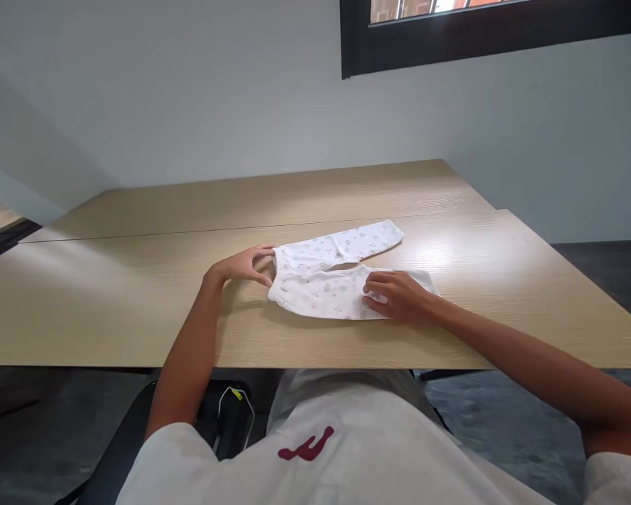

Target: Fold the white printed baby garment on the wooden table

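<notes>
A small pair of white trousers with a sparse printed pattern lies flat on the table, its waistband to the left and both legs stretching right. At the waistband is my left hand, thumb and fingers spread apart in a C shape, fingertips at its edge. My right hand rests on the nearer leg, palm down with the fingers a little bent and apart, and covers part of that leg. The farther leg lies uncovered, angled slightly away from me.
The light wood table has a seam running across it and its front edge close to my body. Behind it stands a white wall with a dark-framed window at upper right. A black bag-like object with a white cable sits below at left.
</notes>
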`<action>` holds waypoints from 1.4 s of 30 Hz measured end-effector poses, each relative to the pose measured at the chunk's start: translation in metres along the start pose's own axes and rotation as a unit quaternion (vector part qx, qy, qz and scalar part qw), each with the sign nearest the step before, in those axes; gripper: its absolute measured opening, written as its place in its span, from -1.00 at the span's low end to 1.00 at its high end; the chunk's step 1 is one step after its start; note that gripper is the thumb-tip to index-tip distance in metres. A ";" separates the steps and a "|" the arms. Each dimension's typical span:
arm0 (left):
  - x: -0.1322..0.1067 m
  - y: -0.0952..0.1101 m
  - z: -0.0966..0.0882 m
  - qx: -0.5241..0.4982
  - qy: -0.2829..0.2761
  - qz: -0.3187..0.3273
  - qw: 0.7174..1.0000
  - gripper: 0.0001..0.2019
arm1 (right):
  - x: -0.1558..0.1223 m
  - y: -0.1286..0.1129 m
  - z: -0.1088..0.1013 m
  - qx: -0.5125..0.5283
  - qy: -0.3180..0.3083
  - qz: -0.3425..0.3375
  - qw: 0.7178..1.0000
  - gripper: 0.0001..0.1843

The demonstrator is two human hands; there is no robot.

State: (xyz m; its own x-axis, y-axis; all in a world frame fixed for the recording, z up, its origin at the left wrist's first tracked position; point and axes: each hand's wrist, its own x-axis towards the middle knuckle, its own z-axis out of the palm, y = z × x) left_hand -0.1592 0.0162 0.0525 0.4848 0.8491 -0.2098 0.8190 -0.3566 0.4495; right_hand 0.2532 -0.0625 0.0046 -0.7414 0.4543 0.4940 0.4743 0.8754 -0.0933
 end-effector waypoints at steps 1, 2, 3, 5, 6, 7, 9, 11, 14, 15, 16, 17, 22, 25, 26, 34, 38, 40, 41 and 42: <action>-0.002 -0.003 0.000 -0.018 0.010 0.003 1.000 -0.09 | 0.000 0.003 0.001 0.008 -0.010 0.022 1.000 -0.81; -0.003 -0.006 0.000 -0.041 0.024 0.004 0.999 -0.13 | -0.001 0.006 0.002 0.012 -0.018 0.040 0.999 -0.82; -0.004 -0.007 0.002 -0.070 0.046 0.003 0.996 -0.21 | -0.001 0.008 0.002 0.010 -0.024 0.057 0.998 -0.83; -0.002 -0.005 0.008 -0.128 0.130 -0.007 0.983 -0.44 | -0.002 0.012 0.002 -0.001 -0.037 0.082 0.996 -0.81; 0.000 -0.003 0.013 -0.143 0.193 -0.016 0.971 -0.54 | -0.002 0.013 0.002 -0.003 -0.045 0.091 0.995 -0.77; 0.004 0.001 0.018 -0.142 0.259 -0.024 0.955 -0.61 | -0.002 0.014 0.002 -0.001 -0.053 0.096 0.994 -0.72; 0.013 0.014 0.030 -0.094 0.350 -0.016 0.932 -0.68 | -0.003 0.014 0.001 0.013 -0.065 0.097 0.993 -0.61; 0.021 0.033 0.043 -0.041 0.329 0.037 0.943 -0.72 | -0.002 0.012 -0.001 0.029 -0.078 0.092 0.992 -0.53; 0.029 0.062 0.062 0.008 0.204 0.132 0.970 -0.68 | -0.002 0.009 -0.004 0.040 -0.101 0.081 0.991 -0.41; 0.030 0.069 0.067 0.027 0.165 0.152 0.974 -0.59 | -0.001 0.008 -0.005 0.043 -0.107 0.077 0.990 -0.37; 0.031 0.075 0.072 0.048 0.127 0.162 0.977 -0.47 | -0.001 0.008 -0.005 0.047 -0.112 0.074 0.990 -0.35; 0.032 0.079 0.076 0.069 0.093 0.164 0.980 -0.34 | 0.000 0.007 -0.006 0.050 -0.116 0.072 0.989 -0.33; 0.032 0.077 0.082 0.135 0.000 0.114 0.984 0.05 | 0.000 0.006 -0.005 0.059 -0.120 0.071 0.988 -0.26; 0.030 0.074 0.078 0.143 -0.019 0.111 0.983 0.14 | -0.002 0.010 -0.002 0.060 -0.109 0.081 0.989 -0.27; 0.029 0.073 0.076 0.144 -0.027 0.116 0.982 0.15 | -0.003 0.011 0.000 0.059 -0.098 0.093 0.989 -0.31; 0.017 0.079 0.068 0.114 -0.062 0.182 0.975 0.26 | -0.005 0.027 0.005 0.017 -0.052 0.095 0.994 -0.23; 0.016 0.081 0.069 0.103 -0.051 0.186 0.976 0.18 | -0.005 0.029 0.006 -0.013 -0.105 0.100 0.989 -0.09; 0.016 0.079 0.068 0.100 -0.040 0.142 0.984 0.02 | -0.007 0.031 0.007 -0.025 -0.128 0.115 0.985 -0.07; 0.016 0.076 0.066 0.099 -0.034 0.115 0.988 -0.07 | -0.008 0.033 0.007 -0.029 -0.138 0.124 0.982 -0.06; 0.015 0.074 0.065 0.100 -0.029 0.090 0.991 -0.13 | -0.009 0.035 0.007 -0.032 -0.147 0.131 0.980 -0.04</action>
State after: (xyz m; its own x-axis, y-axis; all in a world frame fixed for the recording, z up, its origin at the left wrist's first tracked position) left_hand -0.0718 -0.0222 0.0263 0.6399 0.7435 -0.1942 0.7597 -0.5742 0.3051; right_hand 0.2732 -0.0343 -0.0087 -0.6901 0.6987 0.1886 0.6890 0.7140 -0.1241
